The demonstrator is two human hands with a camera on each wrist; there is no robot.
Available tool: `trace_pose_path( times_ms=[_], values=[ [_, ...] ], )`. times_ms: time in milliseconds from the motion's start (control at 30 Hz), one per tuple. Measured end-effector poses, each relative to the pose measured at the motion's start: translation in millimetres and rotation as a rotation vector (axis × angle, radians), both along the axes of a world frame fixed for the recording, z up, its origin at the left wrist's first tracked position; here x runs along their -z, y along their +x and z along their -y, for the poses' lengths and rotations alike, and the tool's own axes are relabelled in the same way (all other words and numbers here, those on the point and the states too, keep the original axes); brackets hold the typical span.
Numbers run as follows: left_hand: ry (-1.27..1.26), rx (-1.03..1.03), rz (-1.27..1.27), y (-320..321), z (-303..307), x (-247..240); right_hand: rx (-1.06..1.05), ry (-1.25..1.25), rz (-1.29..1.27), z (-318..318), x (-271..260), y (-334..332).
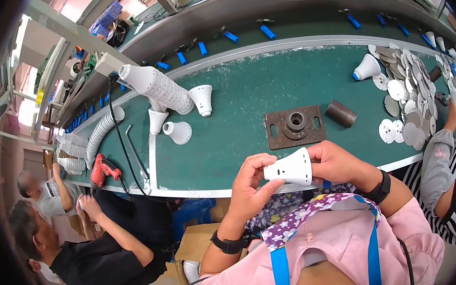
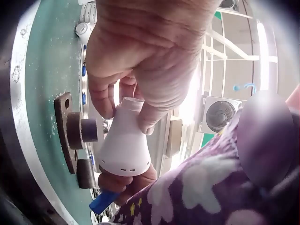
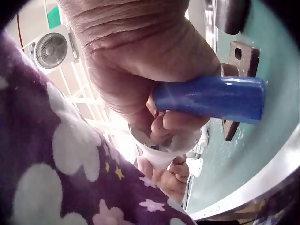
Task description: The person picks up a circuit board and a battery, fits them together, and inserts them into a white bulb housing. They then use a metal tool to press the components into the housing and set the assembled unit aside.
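Observation:
A white flared plastic lamp housing (image 1: pixel 294 168) with small slots is held over the bench's front edge. My left hand (image 1: pixel 250 186) grips its narrow neck between thumb and fingers. At the wide end is my right hand (image 1: pixel 339 163), its fingertips reaching inside the rim in the right wrist view. That same hand holds a tool by its blue handle (image 3: pixel 211 98), which sticks out of the fist; its working end is hidden. Just beyond the hands, a brown metal block (image 1: pixel 295 128) with a raised ring stands near a dark metal tube (image 1: pixel 341 113).
Stacked white housings (image 1: pixel 162 86) lean at the left, with loose ones beside them. A red power drill (image 1: pixel 103 171) and a black cable (image 1: pixel 123 145) lie further left. Many metal discs (image 1: pixel 409 96) are heaped at the right. People sit on both sides.

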State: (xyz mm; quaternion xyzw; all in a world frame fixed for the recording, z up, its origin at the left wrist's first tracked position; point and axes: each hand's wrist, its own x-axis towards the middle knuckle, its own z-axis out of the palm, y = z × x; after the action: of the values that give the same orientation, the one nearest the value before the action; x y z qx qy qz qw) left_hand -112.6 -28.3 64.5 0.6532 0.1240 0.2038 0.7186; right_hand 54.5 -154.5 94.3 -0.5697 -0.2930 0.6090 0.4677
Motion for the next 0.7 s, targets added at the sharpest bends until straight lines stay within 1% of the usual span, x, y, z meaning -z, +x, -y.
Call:
trace_pose_path(
  times_ms=[100, 167, 500, 633, 700],
  values=[
    [0.023, -0.003, 0.025, -1.6, -2.7, 1.7, -0.013, 0.01, -0.065, 1.6, 5.7, -0.7],
    [0.082, 0.022, 0.043, -2.9, -5.4, 3.8, -0.021, 0.018, -0.07, 2.1, 6.5, -0.9],
    [0.078, 0.011, 0.055, -5.6, -4.5, 5.2, 0.014, 0.072, -0.106, 4.9, 8.7, -5.2],
    [0.042, 0.016, 0.064, -4.4, -3.7, 1.9, -0.002, 0.095, -0.12, 5.6, 5.5, -4.9],
    [0.015, 0.014, 0.058, -3.9, -3.1, -0.3, 0.019, 0.13, -0.199, 7.2, 9.2, -5.4]
  ],
)
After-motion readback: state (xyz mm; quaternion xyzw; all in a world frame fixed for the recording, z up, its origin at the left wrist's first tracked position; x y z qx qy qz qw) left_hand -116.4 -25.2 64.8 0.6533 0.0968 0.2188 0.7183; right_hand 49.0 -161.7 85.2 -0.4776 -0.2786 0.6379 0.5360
